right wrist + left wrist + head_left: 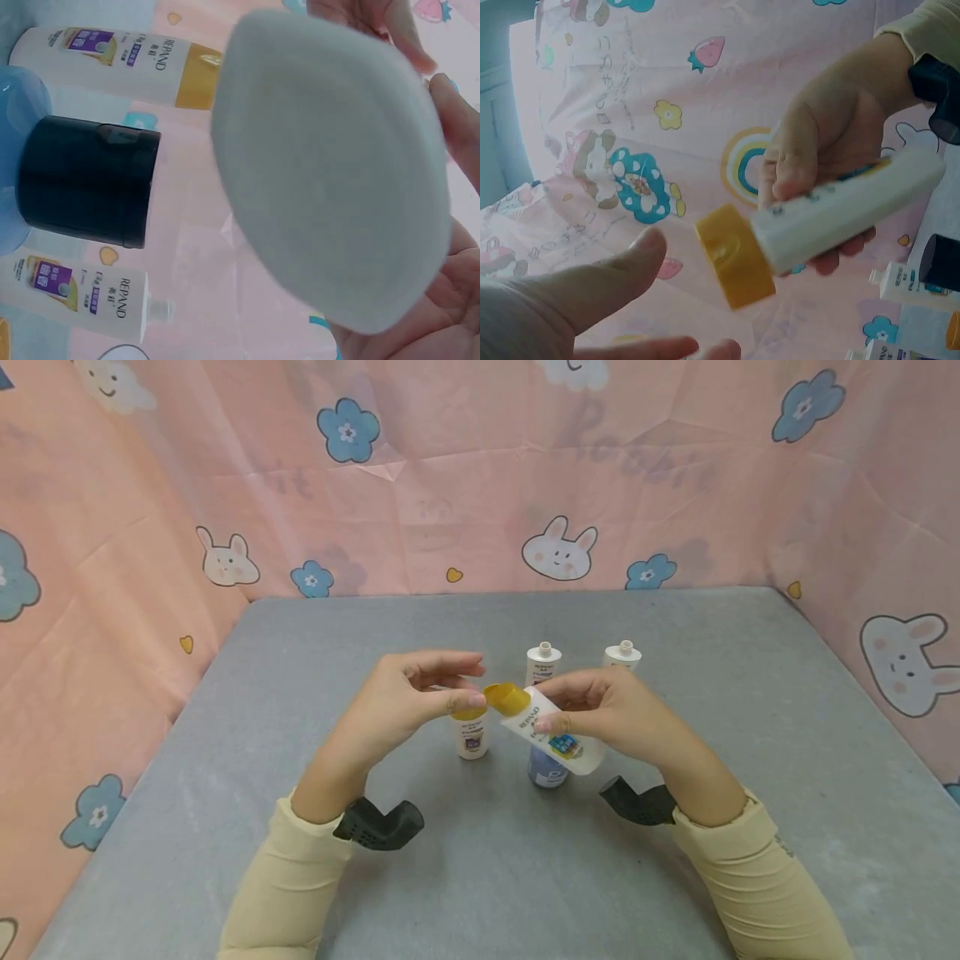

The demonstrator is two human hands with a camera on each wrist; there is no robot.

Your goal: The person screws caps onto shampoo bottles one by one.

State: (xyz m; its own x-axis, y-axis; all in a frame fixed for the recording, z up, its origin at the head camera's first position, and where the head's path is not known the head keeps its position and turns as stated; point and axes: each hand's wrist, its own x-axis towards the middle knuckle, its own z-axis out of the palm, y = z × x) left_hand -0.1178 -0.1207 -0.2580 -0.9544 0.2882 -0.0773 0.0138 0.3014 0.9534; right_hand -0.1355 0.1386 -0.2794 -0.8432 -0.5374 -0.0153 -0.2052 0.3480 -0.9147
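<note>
My right hand (pixel 615 714) grips a white bottle (pixel 558 735) printed REPAND, tilted with its gold cap (pixel 507 698) pointing up to the left. In the right wrist view, the pale base of this bottle (pixel 330 172) fills much of the picture. My left hand (pixel 408 697) is beside the gold cap, thumb and fingers spread apart. A gap shows between thumb and cap in the left wrist view. Behind and below the left fingers stands another white bottle (pixel 472 742) with a gold cap. Partly hidden by the held bottle is a blue bottle (pixel 547 772).
Two white bottles with bare nozzles, one left (pixel 543 662) and one right (pixel 622 653), stand farther back, partly covered by the right hand. The blue bottle's black cap (pixel 90 182) shows in the right wrist view. A pink printed curtain (pixel 450 485) borders the grey table (pixel 225 860).
</note>
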